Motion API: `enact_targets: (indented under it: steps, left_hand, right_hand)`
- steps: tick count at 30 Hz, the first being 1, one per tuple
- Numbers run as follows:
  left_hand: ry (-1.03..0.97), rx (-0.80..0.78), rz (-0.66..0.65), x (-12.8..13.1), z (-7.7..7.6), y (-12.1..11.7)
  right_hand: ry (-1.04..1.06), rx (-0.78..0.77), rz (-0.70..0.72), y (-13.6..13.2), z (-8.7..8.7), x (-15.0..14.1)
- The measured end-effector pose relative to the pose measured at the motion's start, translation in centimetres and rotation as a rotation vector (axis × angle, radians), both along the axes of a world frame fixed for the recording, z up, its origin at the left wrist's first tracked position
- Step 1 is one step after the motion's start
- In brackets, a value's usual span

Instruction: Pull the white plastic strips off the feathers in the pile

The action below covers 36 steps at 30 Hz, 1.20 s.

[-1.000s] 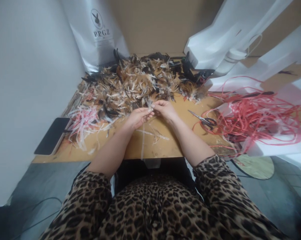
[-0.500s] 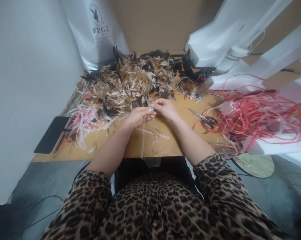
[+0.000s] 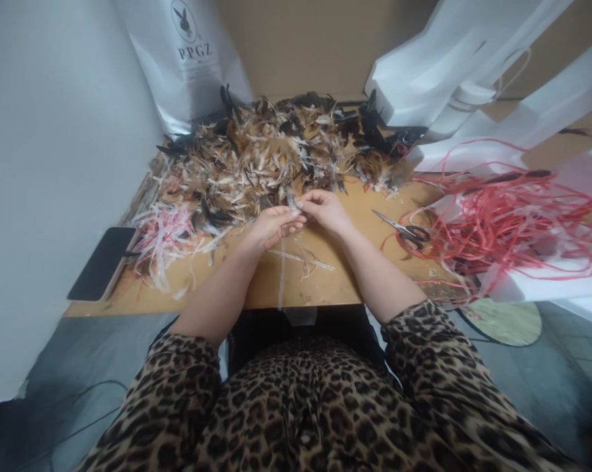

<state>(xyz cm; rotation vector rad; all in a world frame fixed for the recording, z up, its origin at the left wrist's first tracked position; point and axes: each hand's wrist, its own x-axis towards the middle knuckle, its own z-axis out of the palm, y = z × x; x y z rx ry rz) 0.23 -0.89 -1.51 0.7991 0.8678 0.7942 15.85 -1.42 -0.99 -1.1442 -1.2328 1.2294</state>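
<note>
A big heap of brown, white and black feathers (image 3: 276, 154) covers the back of the wooden table (image 3: 256, 288). My left hand (image 3: 271, 226) and my right hand (image 3: 328, 211) meet at the heap's front edge. Both pinch a small bunch of feathers (image 3: 292, 200) between their fingertips. A pale translucent strip (image 3: 280, 275) hangs from the pinch down over the table's front edge. A few loose feathers (image 3: 308, 255) lie under my wrists.
Scissors (image 3: 404, 228) lie to the right, beside a tangle of red string (image 3: 502, 223) on white sheets. Pink and white strips (image 3: 165, 236) and a dark phone (image 3: 101, 262) sit at the left. A white bag (image 3: 192, 59) stands behind.
The view has tilted slightly, so everything sits a little higher in the picture. My hands stay pinched together at the same spot by the feather heap.
</note>
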Motion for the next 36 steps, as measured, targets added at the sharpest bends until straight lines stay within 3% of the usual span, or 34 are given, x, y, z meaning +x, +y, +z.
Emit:
enact_targets:
  steps: [3,8,10,16,23,31,36]
  left_hand:
    - [-0.018,0.018,0.054,-0.1,0.0,0.2]
    - [-0.034,0.018,0.106,-0.3,-0.1,0.5]
    - [-0.035,0.023,0.113,-0.4,-0.1,0.6]
    - [-0.045,0.039,0.118,-0.5,-0.4,0.7]
    - [-0.057,0.052,0.126,-0.7,-0.7,1.1]
    - [-0.069,0.046,0.130,-1.0,-0.7,1.2]
    - [-0.120,-0.032,0.019,-1.0,-0.4,1.0]
  right_hand:
    - [-0.129,0.026,0.009,0.1,0.5,1.7]
    - [-0.704,0.109,0.075,0.6,0.8,4.6]
    - [-0.832,0.100,0.105,0.8,0.7,5.0]
    - [-0.771,0.159,0.150,0.8,-0.3,3.8]
    - [-0.970,0.392,0.129,0.8,-2.2,1.7]
    - [-0.896,0.598,-0.027,0.5,-0.2,3.9]
    - [-0.882,0.646,-0.060,0.3,0.1,3.8]
